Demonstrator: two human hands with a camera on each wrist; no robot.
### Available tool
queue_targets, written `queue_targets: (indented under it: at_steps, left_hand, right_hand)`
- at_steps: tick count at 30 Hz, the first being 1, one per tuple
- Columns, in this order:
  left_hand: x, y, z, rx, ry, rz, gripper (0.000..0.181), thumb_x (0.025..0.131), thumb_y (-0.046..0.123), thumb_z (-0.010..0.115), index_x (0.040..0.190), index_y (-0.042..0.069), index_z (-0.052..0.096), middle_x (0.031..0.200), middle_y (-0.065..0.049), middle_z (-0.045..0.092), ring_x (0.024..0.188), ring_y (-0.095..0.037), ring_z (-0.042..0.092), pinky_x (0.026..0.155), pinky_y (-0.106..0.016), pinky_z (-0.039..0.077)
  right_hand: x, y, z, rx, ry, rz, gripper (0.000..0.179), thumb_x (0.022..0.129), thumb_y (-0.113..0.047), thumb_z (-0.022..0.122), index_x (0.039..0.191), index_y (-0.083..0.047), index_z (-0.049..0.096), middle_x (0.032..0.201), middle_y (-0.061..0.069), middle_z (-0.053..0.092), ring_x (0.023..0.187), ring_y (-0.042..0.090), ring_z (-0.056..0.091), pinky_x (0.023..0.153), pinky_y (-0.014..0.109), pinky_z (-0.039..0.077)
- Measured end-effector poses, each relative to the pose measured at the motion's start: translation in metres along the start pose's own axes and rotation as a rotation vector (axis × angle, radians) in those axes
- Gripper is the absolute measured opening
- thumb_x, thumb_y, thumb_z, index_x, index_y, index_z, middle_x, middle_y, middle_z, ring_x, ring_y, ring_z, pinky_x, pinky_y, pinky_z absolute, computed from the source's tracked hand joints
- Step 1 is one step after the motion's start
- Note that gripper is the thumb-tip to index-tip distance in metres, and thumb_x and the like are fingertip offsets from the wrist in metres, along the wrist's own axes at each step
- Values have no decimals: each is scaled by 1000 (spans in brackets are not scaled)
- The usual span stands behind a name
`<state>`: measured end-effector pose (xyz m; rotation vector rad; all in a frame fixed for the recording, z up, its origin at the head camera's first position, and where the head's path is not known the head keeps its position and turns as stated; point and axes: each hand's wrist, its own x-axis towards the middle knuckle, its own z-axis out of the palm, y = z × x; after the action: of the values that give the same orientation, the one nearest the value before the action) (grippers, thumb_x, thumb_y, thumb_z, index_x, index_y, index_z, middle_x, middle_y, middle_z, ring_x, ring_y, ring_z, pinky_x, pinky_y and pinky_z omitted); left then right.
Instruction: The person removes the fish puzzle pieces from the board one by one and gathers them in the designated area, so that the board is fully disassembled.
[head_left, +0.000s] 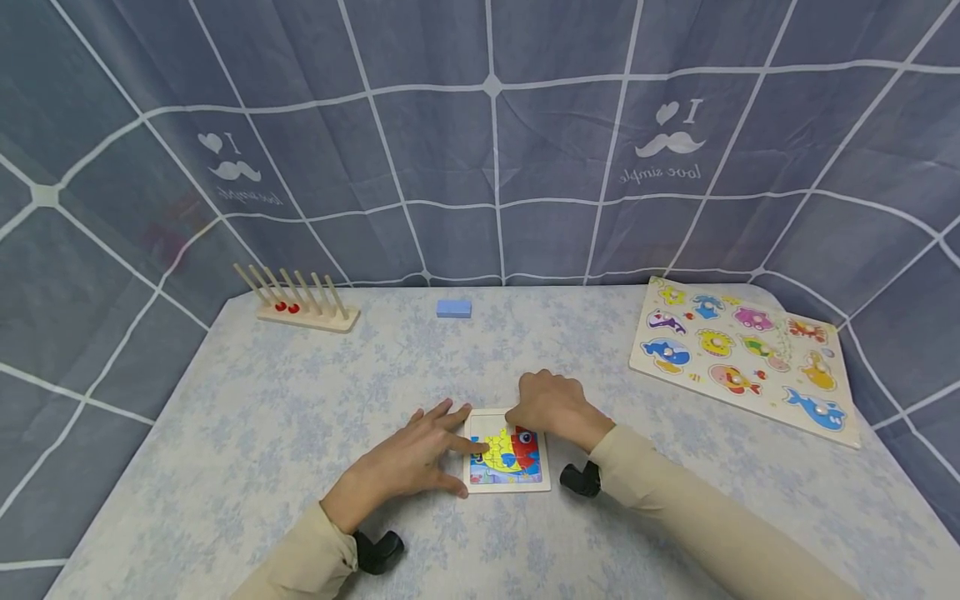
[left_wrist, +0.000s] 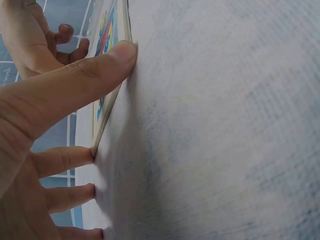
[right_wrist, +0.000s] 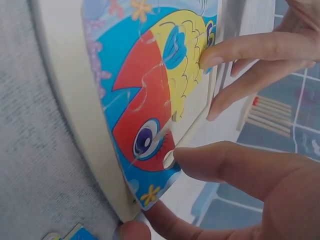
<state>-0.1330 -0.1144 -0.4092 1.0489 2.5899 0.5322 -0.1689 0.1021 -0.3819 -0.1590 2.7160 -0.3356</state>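
Note:
A small square fish jigsaw puzzle in a pale wooden tray lies before me. It shows a red and yellow fish on blue, with part of the bare tray bottom visible beside the yellow body. My left hand spreads over its left side, index fingertip on the yellow scales and thumb at the tray's edge. At the far right corner my right hand pinches a corner puzzle piece with a yellow starfish and part of the red head. That piece tilts up from the tray, thumb at its inner edge.
Loose puzzle pieces lie beside the tray in the right wrist view. Farther back are a blue block and a wooden peg stand with red beads. An animal peg board lies at right. Grey curtain hangs behind the table.

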Motion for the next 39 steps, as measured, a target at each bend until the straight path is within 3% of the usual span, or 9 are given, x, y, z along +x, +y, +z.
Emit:
queue_targets:
  at_steps: [5, 12, 19, 25, 31, 39]
  left_hand:
    - [0, 0, 0, 0, 3, 4, 58, 71, 38, 85, 125, 22, 71, 153, -20, 37, 141, -49, 25, 100, -75, 27]
    - [0, 0, 0, 7, 6, 2, 59, 71, 38, 86, 125, 22, 71, 152, -20, 38, 141, -49, 26, 100, -75, 27]
    - [0, 0, 0, 11, 1, -13, 59, 72, 39, 86, 126, 22, 70, 153, -19, 38, 142, -48, 25, 100, -74, 27]
    - [0, 0, 1, 12, -1, -7, 59, 73, 40, 84, 127, 23, 70, 153, -19, 37, 142, -48, 24, 101, -74, 27]
    - [0, 0, 1, 10, 3, -5, 59, 73, 40, 84, 127, 23, 70, 153, -19, 37, 142, -48, 25, 101, -74, 27]
    - [0, 2, 1, -5, 3, -18, 59, 72, 38, 85, 126, 22, 70, 153, -19, 37, 141, -49, 25, 101, -74, 26]
  right_hand:
    - [-2, 3, -2, 29, 18, -20, 25, 84, -29, 72, 84, -6, 62, 68, 5, 57, 59, 22, 56, 53, 33, 44]
    - [-6, 12, -4, 106, 61, -80, 16, 85, -19, 70, 74, -10, 63, 63, 1, 58, 55, 19, 55, 47, 30, 40]
    - [-9, 18, -1, 152, 110, -187, 24, 85, -25, 78, 72, -14, 60, 62, -2, 55, 54, 15, 50, 48, 27, 36]
    - [-17, 26, 5, 253, 139, -284, 19, 84, -20, 79, 76, -17, 62, 62, -5, 60, 54, 13, 50, 47, 26, 36]
    - [-23, 36, 9, 358, 120, -414, 10, 86, -4, 74, 92, -11, 71, 73, -2, 68, 62, 10, 55, 51, 23, 43]
    - [-24, 45, 10, 389, 133, -467, 18, 87, -1, 71, 101, -9, 79, 95, 5, 75, 78, 8, 63, 55, 20, 44]
